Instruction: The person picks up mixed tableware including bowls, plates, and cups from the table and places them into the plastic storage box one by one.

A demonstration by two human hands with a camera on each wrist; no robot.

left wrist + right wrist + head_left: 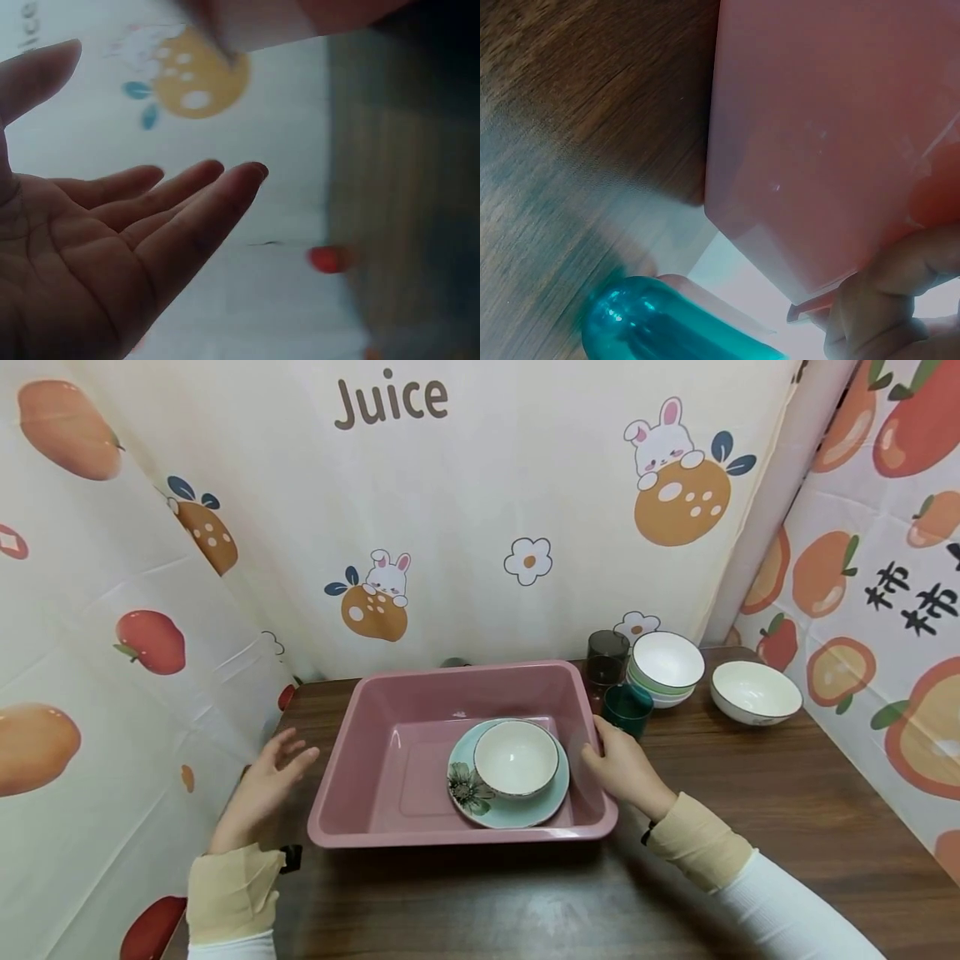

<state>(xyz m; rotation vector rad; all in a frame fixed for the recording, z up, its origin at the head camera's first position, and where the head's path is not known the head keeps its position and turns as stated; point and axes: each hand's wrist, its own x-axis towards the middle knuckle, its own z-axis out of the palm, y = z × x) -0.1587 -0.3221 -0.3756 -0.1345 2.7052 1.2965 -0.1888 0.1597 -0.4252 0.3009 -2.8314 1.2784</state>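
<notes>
A pink plastic basin [375, 838] stands on the dark wooden table. Inside it, toward the right, a white bowl [516, 758] rests on a light blue plate [468, 789] with a dark flower print. My right hand [626, 768] grips the basin's right rim; in the right wrist view, curled fingers [877, 300] are at the edge of the pink wall. Left of the basin, my left hand [262, 785] is raised and apart from it, its fingers spread and holding nothing. The left wrist view shows the bare palm [82, 262].
Right of the basin stand a teal cup [628, 710], a dark see-through cup [606, 658] and a stack of bowls [667, 662]. A single white bowl [756, 692] sits farther right. Printed cloth [465, 485] hangs behind the table and along both sides.
</notes>
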